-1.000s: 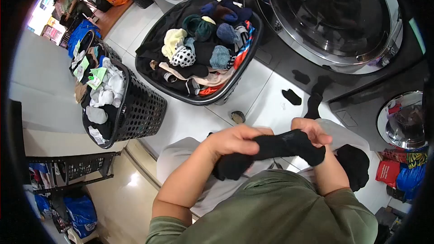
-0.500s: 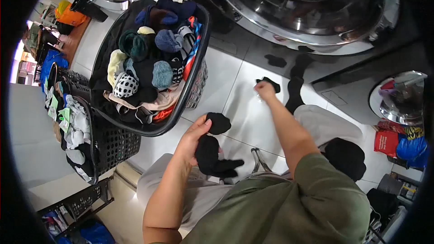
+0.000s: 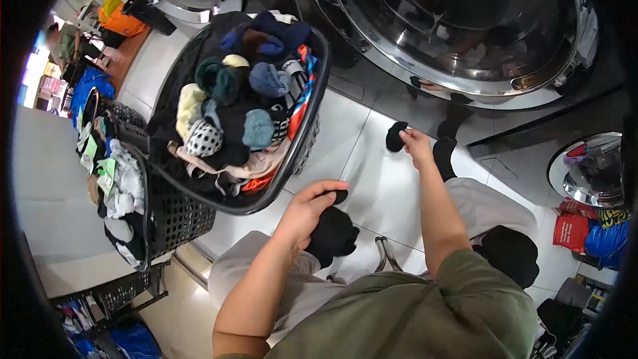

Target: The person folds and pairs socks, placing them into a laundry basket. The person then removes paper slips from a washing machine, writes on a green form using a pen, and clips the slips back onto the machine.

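My left hand point(image 3: 307, 218) is closed on a small black sock point(image 3: 340, 196), pinched between thumb and fingers. A larger bundle of black socks point(image 3: 332, 234) hangs just under that hand, above my lap; whether the palm grips it too is hidden. My right hand point(image 3: 417, 147) reaches forward over the white floor, thumb and fingers pinching another black sock point(image 3: 397, 137). To the left stands a dark laundry basket point(image 3: 318, 103) heaped with clothes. Rolled socks lie on top, including a blue-grey pair point(image 3: 258, 129) and a white pair with black dots point(image 3: 203, 138).
A washing machine with a big round door point(image 3: 452, 33) stands ahead, a smaller round door point(image 3: 588, 169) at right. A second full basket point(image 3: 176, 216) sits left. Beside my right leg are a black cloth item point(image 3: 508, 254) and red and blue bags point(image 3: 606, 231).
My right hand has lifted the black sock and turned it toward the left. My left hand has tipped, and the black socks in it are bunched closer together. The view has shifted slightly.
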`<state>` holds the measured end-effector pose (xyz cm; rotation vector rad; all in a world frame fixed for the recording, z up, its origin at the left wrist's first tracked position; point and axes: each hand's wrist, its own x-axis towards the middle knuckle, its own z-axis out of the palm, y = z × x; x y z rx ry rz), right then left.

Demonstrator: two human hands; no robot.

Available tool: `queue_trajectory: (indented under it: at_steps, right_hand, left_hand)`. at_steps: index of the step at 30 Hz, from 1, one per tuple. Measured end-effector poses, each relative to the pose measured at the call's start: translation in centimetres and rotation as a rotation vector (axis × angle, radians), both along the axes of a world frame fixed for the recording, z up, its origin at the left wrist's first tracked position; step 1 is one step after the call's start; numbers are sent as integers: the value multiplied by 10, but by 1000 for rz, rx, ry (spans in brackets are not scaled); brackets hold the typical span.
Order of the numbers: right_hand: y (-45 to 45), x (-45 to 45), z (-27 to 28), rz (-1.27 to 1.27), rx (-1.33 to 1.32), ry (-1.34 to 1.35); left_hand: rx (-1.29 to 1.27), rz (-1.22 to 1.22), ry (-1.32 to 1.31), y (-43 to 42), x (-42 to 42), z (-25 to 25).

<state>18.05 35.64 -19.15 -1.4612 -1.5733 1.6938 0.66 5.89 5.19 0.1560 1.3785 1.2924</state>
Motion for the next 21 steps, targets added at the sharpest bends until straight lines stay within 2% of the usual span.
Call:
queue_trajectory:
  at_steps: [1, 3, 4, 6, 7, 9, 10, 11, 12, 15, 16, 17, 18, 20, 21]
  right_hand:
    - [-6, -2, 33, 20, -156, 185]
    - [-33, -7, 113, 203, -230, 366]
    - [-44, -1, 140, 384, -319, 501]
    - [-81, 0, 201, 592, -458, 599]
    - [-103, 0, 224, 683, -523, 662]
    - [-134, 3, 246, 776, -302, 389]
    - [-152, 4, 256, 785, -54, 321]
    - [-167, 14, 271, 707, -40, 261]
    - [-180, 21, 275, 624, -73, 280]
    - [-204, 45, 271, 444, -74, 426]
    - [-206, 51, 270, 392, -58, 494]
    - [-203, 58, 274, 310, -291, 664]
    - [-202, 65, 283, 300, -393, 822]
    - [-197, 79, 276, 331, -607, 1109]
    - [-206, 83, 275, 405, -672, 1048]
  left_hand:
    - [11, -32, -31, -1, -1, 1]
    - [26, 25, -4, 0, 1, 15]
    - [68, 48, 51, 0, 1, 9]
    - [143, 33, 156, -2, 5, 25]
    - [159, 14, 101, -6, 11, 32]
    - [351, -177, 177, -17, 22, 12]
    - [356, -136, 161, -23, 39, 19]
    - [366, -98, 146, -26, 57, 28]
    - [321, -50, 23, -31, 66, 34]
    - [268, 61, 217, -49, 92, 47]
    - [379, 65, 240, -56, 96, 50]
    - [491, 65, 266, -62, 99, 52]
    - [598, 61, 291, -69, 101, 55]
    - [667, 53, -128, -90, 104, 78]
    - [694, 51, -341, -99, 106, 84]
